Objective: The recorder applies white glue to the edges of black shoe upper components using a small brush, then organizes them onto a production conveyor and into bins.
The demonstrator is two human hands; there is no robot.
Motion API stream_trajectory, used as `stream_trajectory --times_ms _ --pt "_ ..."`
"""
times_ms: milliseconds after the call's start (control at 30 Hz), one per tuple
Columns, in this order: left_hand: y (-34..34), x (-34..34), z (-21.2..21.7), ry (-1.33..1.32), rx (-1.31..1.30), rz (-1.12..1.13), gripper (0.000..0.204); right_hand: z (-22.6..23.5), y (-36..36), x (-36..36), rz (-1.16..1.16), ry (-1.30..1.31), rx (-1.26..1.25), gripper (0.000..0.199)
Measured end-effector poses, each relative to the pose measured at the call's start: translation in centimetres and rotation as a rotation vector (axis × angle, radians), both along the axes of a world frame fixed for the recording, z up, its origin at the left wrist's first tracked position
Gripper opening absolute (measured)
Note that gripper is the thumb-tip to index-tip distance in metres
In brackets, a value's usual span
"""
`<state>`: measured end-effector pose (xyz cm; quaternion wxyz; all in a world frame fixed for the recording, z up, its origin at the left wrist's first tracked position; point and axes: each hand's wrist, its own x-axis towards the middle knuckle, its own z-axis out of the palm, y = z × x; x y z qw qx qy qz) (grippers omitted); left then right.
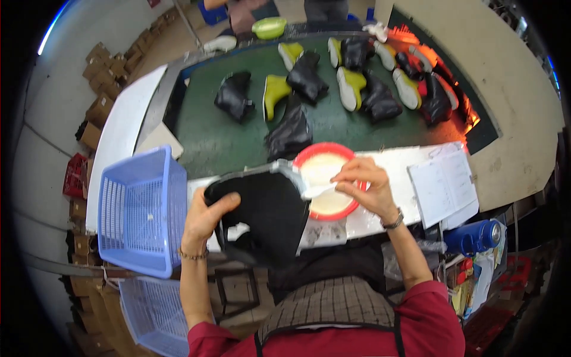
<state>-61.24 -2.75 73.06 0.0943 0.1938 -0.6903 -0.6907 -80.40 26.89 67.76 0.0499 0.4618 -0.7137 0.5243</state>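
My left hand (205, 217) is closed on a black boot upper (264, 208), its thumb lying over the dark material. The upper is tilted, and a pale, wet-looking strip runs along its far edge. Between the fingertips of my right hand (370, 183) is a small white tool (319, 191), perhaps a brush. Its tip reaches the upper's right edge. Beneath the tool stands a red bowl (327, 147) holding cream-white liquid. Just beyond the upper, a black boot (290, 132) lies on the green conveyor belt (202, 143).
Several black boots (307, 77) and yellow-green pieces with pale soles (351, 89) lie on the belt, toward an orange-glowing opening (464, 104). Blue baskets (172, 202) stand at left. Written sheets (443, 184) and a blue flask (470, 238) are at right. People stand beyond a green basin (269, 28).
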Motion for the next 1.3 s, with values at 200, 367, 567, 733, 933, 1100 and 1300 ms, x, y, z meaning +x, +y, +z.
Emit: stream_trajectory --times_ms 200,367,567,733,933,1100,1300 --pt "-0.9 -0.6 -0.4 -0.193 -0.068 -0.348 0.016 1.3 -2.7 -1.6 0.088 0.045 -0.042 0.013" --pt "0.2 -0.8 1.4 -0.128 -0.199 -0.167 0.018 2.4 -3.0 -2.0 0.094 -0.170 -0.109 0.015" --pt "-4.6 1.0 -3.3 -0.052 -0.766 0.483 0.030 -5.9 3.0 -5.0 -0.250 -0.155 -0.085 0.011" --pt "-6.3 2.1 -12.8 -0.100 -0.759 0.383 0.093 -13.2 5.4 -4.8 -0.441 -0.220 -0.017 0.024" --pt "-5.3 5.7 -10.7 -0.175 -0.983 -0.021 0.139 -14.5 5.3 -4.4 -0.566 -0.012 0.058 0.029" --pt "-6.3 5.3 -11.7 -0.163 -0.923 -0.005 0.115 -13.4 4.9 -3.8 -0.579 0.082 0.152 0.034" --pt "-6.2 3.6 -16.0 0.009 -0.859 0.323 0.086 -13.5 5.0 -3.7 -0.638 0.035 0.122 0.039"
